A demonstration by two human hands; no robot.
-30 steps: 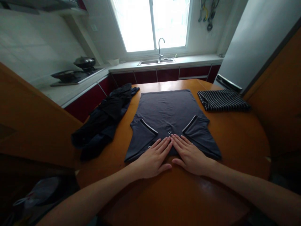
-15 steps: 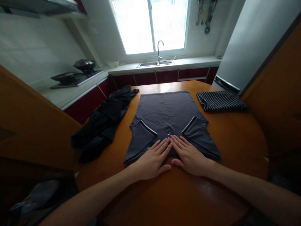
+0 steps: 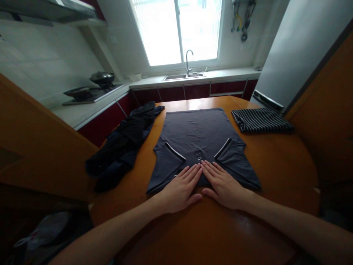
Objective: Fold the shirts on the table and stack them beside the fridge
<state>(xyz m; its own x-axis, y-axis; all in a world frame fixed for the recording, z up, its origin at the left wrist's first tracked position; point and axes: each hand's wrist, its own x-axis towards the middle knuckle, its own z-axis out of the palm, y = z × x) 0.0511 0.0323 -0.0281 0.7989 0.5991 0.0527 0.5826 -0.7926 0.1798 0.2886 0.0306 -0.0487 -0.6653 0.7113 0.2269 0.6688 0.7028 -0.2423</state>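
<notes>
A dark grey polo shirt (image 3: 197,129) is spread on the wooden table (image 3: 286,158), its hem toward the window and both sleeves folded inward. Black and white bands edge the sleeves, and a small button shows between them. My left hand (image 3: 183,189) lies flat on the collar end of the shirt, fingers stretched out. Beside it, my right hand (image 3: 220,184) rests flat on the same end, with the fingertips of both hands nearly meeting. Most of the collar is hidden beneath my hands. Neither hand grips the cloth.
On the table's left edge lies a heap of dark clothes (image 3: 124,143). A folded black and white striped garment (image 3: 263,120) sits at the right, near the fridge (image 3: 298,55). Beyond the table are a sink (image 3: 176,77) and a stove with a wok (image 3: 102,78).
The whole view has shifted very slightly. My hands stay flat on the shirt in the same place, and the shirt looks unchanged.
</notes>
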